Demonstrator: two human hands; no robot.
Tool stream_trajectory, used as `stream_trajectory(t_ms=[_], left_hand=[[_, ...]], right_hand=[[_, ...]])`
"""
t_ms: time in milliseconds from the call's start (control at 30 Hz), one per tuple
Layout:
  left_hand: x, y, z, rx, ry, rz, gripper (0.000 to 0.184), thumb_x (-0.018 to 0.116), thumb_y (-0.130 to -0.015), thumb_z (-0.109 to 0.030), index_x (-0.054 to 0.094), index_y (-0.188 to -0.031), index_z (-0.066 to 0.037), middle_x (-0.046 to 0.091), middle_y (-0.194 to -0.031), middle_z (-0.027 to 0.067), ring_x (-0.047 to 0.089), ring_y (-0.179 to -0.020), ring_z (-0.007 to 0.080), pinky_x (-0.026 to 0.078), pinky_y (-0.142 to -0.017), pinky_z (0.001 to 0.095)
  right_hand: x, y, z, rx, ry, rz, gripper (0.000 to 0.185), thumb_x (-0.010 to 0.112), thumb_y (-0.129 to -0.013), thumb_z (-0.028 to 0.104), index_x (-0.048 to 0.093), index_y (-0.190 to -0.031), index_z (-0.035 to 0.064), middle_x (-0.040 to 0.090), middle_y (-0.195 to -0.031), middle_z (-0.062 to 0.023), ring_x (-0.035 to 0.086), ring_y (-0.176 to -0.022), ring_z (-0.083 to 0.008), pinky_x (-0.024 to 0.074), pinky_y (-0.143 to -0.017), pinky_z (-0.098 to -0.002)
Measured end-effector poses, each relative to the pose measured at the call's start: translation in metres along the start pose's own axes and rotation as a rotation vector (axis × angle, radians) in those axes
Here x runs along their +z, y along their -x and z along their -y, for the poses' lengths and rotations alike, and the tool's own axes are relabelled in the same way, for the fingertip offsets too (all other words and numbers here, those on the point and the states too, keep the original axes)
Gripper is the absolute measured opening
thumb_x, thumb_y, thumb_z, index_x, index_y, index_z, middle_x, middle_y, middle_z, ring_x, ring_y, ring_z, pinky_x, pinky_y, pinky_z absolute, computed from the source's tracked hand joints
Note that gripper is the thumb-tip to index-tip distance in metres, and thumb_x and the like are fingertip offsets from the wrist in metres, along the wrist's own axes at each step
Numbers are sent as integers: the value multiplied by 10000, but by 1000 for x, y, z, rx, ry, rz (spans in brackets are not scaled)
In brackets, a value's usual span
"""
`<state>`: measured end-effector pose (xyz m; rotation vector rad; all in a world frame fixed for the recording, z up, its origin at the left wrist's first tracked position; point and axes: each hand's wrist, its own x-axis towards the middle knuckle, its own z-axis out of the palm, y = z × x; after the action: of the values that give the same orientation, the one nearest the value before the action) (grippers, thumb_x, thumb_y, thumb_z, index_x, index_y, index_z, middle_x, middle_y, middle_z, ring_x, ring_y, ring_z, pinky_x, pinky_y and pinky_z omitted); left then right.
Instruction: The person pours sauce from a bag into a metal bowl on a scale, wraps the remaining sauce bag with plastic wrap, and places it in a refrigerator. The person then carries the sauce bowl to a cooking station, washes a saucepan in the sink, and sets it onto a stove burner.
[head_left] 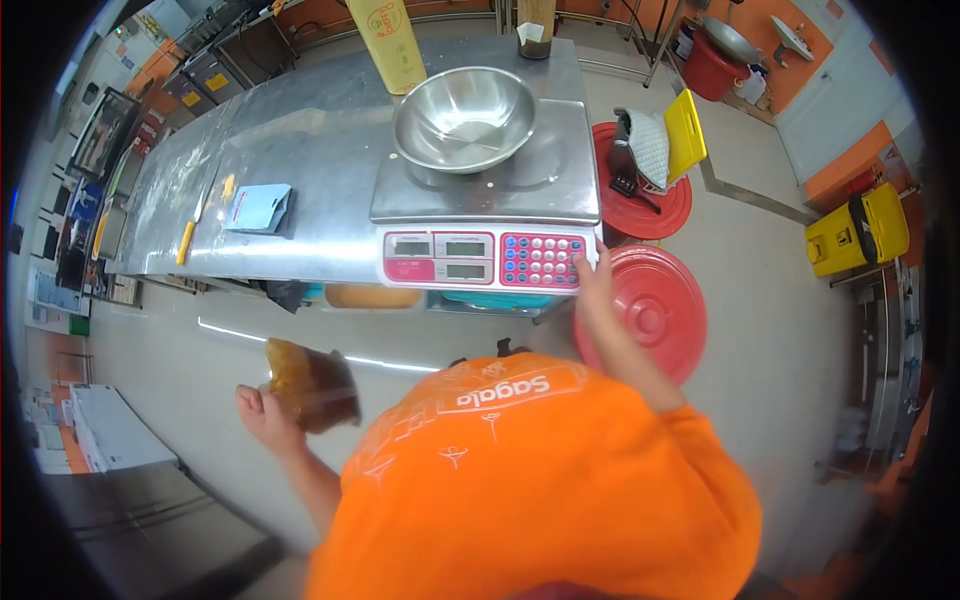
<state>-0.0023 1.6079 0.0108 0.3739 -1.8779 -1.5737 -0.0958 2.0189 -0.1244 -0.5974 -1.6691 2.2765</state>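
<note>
My left hand (262, 412) is closed around the top of a plastic bag (318, 388) with dark brown contents, held out to the left over the floor. At the right end of the keypad (542, 260) of a digital weighing scale (400, 205), my right hand (596, 283) has its fingers stretched out, touching the edge by the keys. A shiny steel bowl (465, 120) rests on the scale's platform. The scale's displays (465, 248) are too small to read.
On the steel table (320, 150) lie a yellow-handled knife (187, 240) and a blue packet (260, 208). A tall yellowish container (388, 45) stands behind the bowl. Red lidded bins (645, 310) stand right of the table; another holds a yellow-lidded box (686, 138).
</note>
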Motion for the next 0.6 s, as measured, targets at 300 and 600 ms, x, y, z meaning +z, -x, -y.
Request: stream_trajectory(t_ms=[300, 600], left_hand=[[9, -73, -16, 135, 125, 175, 238, 370, -727, 101, 261, -699, -109, 278, -628, -39, 250, -536, 29, 221, -472, 160], [2, -90, -5, 156, 116, 335, 243, 347, -674, 133, 263, -689, -95, 277, -616, -25, 237, -546, 44, 232, -484, 156]], right_hand=[[-3, -4, -6, 45, -43, -42, 530, 552, -808, 118, 314, -1265, -7, 451, -1132, -137, 479, -1015, -178, 400, -870, -281], [4, 0, -1, 18, -25, -86, 526, 558, -794, 105, 324, -1250, -13, 479, -1110, -121, 520, -935, -162, 430, -819, -278]])
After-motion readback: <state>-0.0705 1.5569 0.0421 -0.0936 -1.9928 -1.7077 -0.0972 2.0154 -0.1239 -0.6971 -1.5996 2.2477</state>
